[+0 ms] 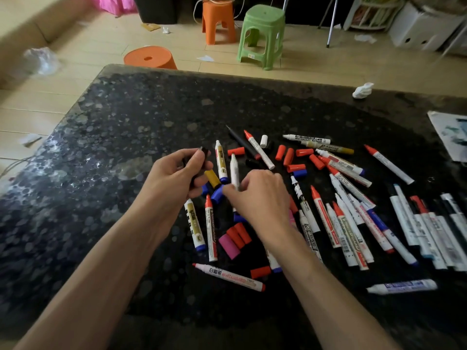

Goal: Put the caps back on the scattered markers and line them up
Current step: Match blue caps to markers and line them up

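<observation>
Several uncapped markers (348, 218) lie scattered across the dark speckled table (113, 137), with loose red caps (295, 154), blue caps and a pink cap (228, 246) among them. My left hand (174, 175) grips a black marker (204, 151), held up above the table. My right hand (260, 195) reaches down into the pile, its fingers curled at a blue cap (217, 194) beside a white marker (234, 170). At the right edge a few markers (427, 228) lie side by side in a row.
A crumpled white tissue (362, 90) sits at the table's far right and a printed paper (449, 133) at the right edge. Beyond the table stand orange stools (150, 58) and a green stool (262, 34) on the wooden floor.
</observation>
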`<move>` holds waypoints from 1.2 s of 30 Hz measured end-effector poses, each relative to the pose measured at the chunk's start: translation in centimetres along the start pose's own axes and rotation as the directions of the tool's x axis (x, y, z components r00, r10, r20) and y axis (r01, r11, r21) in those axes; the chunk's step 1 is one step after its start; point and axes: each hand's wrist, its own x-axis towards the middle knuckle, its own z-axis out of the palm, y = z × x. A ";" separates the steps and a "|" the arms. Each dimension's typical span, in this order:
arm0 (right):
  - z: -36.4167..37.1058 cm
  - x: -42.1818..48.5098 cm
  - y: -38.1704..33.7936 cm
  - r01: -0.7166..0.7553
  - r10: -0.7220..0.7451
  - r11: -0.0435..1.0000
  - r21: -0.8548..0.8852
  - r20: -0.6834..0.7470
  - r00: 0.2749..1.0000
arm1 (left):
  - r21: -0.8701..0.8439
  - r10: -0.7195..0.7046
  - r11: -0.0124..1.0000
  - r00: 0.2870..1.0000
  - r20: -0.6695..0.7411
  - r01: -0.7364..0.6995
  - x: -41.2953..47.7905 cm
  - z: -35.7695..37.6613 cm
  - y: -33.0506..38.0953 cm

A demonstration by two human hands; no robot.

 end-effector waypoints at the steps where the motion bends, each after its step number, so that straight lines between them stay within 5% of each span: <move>1: -0.9 0.2 0.6 -0.032 0.028 0.991 0.126 0.031 0.999 | 0.011 -0.006 1.000 1.000 0.028 0.006 -0.1 0.1 0.0; 4: -3.8 -0.1 2.9 -0.026 -0.049 0.900 0.436 0.160 0.986 | 0.090 0.008 0.996 0.993 0.118 -0.019 -0.5 0.4 -0.1; 10: -6.5 -2.7 8.4 0.197 -0.221 0.836 0.512 -0.014 0.975 | 0.236 0.018 0.970 0.981 0.191 -0.064 -0.6 1.6 -1.1; 26: -6.5 -3.2 9.6 0.345 -0.301 0.852 0.394 -0.171 0.938 | 0.305 0.035 0.942 0.943 0.330 -0.142 -1.0 3.0 -1.5; 36: -6.1 -3.8 10.1 0.372 -0.314 0.837 0.401 -0.205 0.927 | 0.447 0.356 0.765 0.883 0.307 -0.464 -1.6 4.0 -2.2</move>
